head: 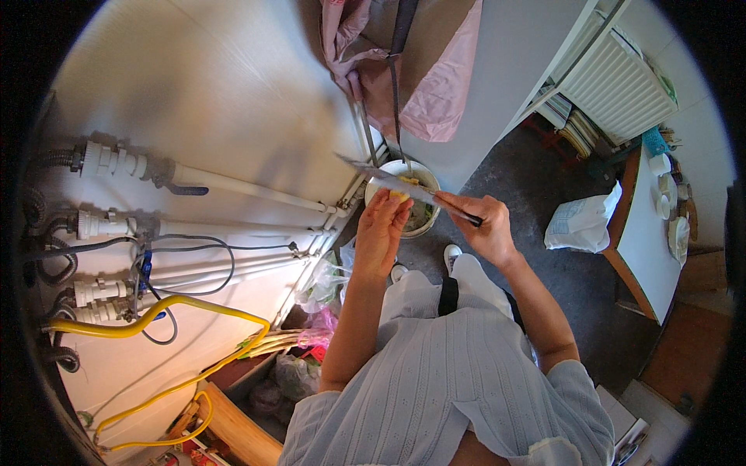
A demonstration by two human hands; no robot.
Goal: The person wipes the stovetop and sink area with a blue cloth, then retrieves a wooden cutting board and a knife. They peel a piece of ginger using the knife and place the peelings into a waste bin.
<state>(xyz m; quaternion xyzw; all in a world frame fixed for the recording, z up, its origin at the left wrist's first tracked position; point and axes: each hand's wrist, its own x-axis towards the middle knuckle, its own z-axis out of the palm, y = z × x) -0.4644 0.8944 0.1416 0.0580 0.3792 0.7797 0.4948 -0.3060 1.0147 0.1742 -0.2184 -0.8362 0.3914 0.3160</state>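
Note:
My left hand (382,230) holds a small yellow piece of food (398,195) between thumb and fingers; its exact kind cannot be told. The dark handle of a knife (382,176) is gripped in my right hand (481,221), and the broad metal blade extends leftward, over or against the yellow piece. Both hands are above the near side of a white bucket (431,224) standing on the floor. Scraps, some yellow and some green, lie inside the bucket, partly hidden by the hands and blade.
Pipes with valves (250,189) and a yellow hose (233,314) run along the left wall. Pink fabric (440,93) hangs beyond the bucket. Bagged vegetables (297,373) lie at lower left. A white plastic bag (583,218) sits beside a white-topped table (647,244) bearing bowls.

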